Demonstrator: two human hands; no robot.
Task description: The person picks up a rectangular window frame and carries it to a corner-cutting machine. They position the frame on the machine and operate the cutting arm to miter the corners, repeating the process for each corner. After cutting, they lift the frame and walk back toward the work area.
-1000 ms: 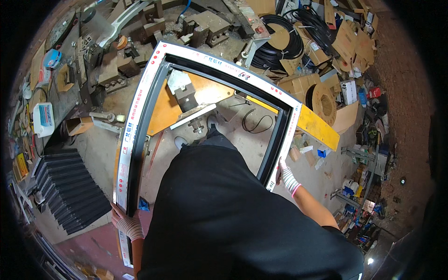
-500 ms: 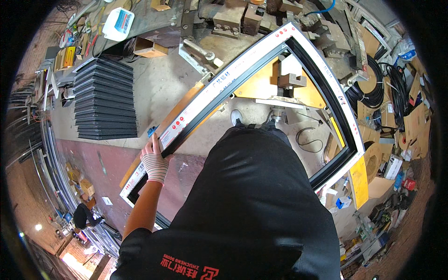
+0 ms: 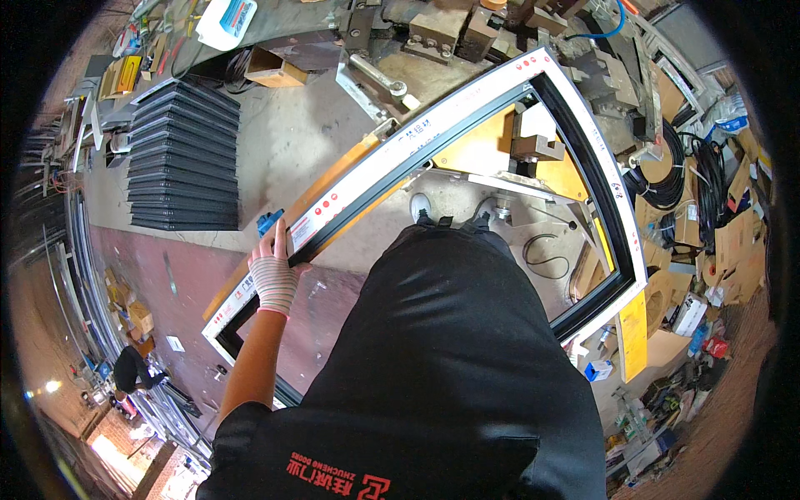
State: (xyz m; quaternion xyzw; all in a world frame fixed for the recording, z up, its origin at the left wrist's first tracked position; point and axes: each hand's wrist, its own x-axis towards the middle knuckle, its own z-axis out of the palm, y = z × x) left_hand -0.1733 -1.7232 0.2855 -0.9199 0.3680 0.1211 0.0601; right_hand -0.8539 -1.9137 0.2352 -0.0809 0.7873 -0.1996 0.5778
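- Clearly gripping the white-faced left rail of a big black-lined frame (image 3: 417, 133) with the left hand (image 3: 275, 279), striped glove, bare fingertips on the outer edge.
- Showing only a scrap of the right hand (image 3: 574, 348) by the frame's lower-right side; cannot tell whether gripping or merely touching. Well apart from the left.
- Set slantwise before the dark-clothed body, with an orange board (image 3: 475, 152) and grey shoes (image 3: 421, 207) visible through the opening.
- Jutting past the right corner: yellow board (image 3: 633, 337).
- Above: metal blocks (image 3: 437, 33), blue hose (image 3: 612, 27).
- Leftward: stack of black ribbed pieces (image 3: 183, 162), cardboard box (image 3: 275, 68), white jug (image 3: 223, 25).
- Rightward: black coils (image 3: 667, 179).
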